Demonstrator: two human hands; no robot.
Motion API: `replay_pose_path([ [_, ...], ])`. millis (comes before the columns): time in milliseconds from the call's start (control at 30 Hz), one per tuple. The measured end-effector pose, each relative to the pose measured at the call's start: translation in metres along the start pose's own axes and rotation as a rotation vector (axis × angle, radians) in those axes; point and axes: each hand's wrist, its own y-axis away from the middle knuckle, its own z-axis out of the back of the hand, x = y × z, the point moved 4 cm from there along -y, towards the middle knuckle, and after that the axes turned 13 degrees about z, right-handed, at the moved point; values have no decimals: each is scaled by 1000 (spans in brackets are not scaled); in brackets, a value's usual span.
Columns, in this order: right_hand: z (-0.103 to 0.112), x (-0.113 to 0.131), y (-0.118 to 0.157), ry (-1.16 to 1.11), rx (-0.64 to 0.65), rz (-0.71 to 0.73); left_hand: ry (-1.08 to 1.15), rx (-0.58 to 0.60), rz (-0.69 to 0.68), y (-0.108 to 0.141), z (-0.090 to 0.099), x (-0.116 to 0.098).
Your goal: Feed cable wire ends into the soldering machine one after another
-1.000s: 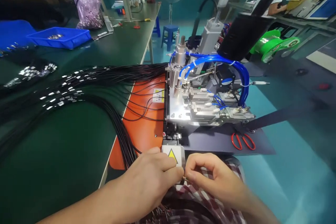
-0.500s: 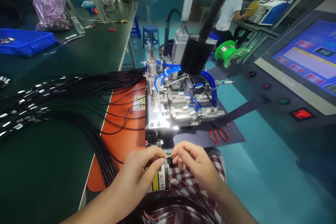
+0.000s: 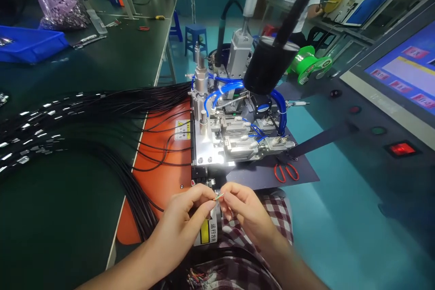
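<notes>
Thin coloured wires (image 3: 219, 196), green, white and red among them, span the small gap between my two hands. My left hand (image 3: 188, 213) pinches them between thumb and forefinger. From the other side, the fingertips of my right hand (image 3: 243, 206) close on the wires' free ends. Just beyond my hands stands a metal bench machine (image 3: 234, 138) with blue air tubes. A bundle of black cables (image 3: 234, 253) lies across my lap, with stripped coloured wire ends (image 3: 199, 276) showing at its left end.
Black cables (image 3: 125, 108) run from the dark green table (image 3: 68, 199) onto the orange plate (image 3: 163, 145). Red-handled scissors (image 3: 286, 172) lie right of the machine. A control panel with a screen (image 3: 401, 72) stands at right; a person (image 3: 311, 4) is behind.
My hands have come slightly closer together, and my right fingers have closed in on the wire ends. The camera view has shifted a little.
</notes>
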Motion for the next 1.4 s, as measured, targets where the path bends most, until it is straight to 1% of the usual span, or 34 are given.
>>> replay_pose_path([
  [100, -2, -5, 1, -81, -46, -10, 55, 4, 33, 0, 0, 4],
  [167, -2, -8, 2, -86, -78, 4, 88, -5, 64, 0, 0, 8],
  [267, -1, -11, 3, -61, -103, 38, 145, 16, 83, 1, -1, 12],
  [333, -1, -11, 3, -49, -105, 61, 162, 30, 83, 1, -2, 13],
  [433, -1, -8, 2, -50, -107, 82, 150, 16, 87, 1, -3, 13],
  [633, -1, -8, -1, -59, -88, 64, 190, 14, 99, 2, -3, 12],
  [733, -1, -9, 1, 7, -94, 114, 228, 11, 115, 2, -2, 14],
  [867, -3, -9, 6, 204, -105, 198, 288, 11, 143, -1, -3, 17],
  [967, -7, -9, 8, 324, -102, 231, 264, -6, 129, -3, -1, 16],
  [1100, -11, -5, 10, 428, -89, 269, 221, -34, 114, -4, 2, 9],
  [1233, -14, 3, 11, 526, -69, 290, 305, -48, 172, -4, 4, 6],
  [1400, -17, 5, 13, 561, -87, 244, 418, -28, 277, -3, -3, 13],
])
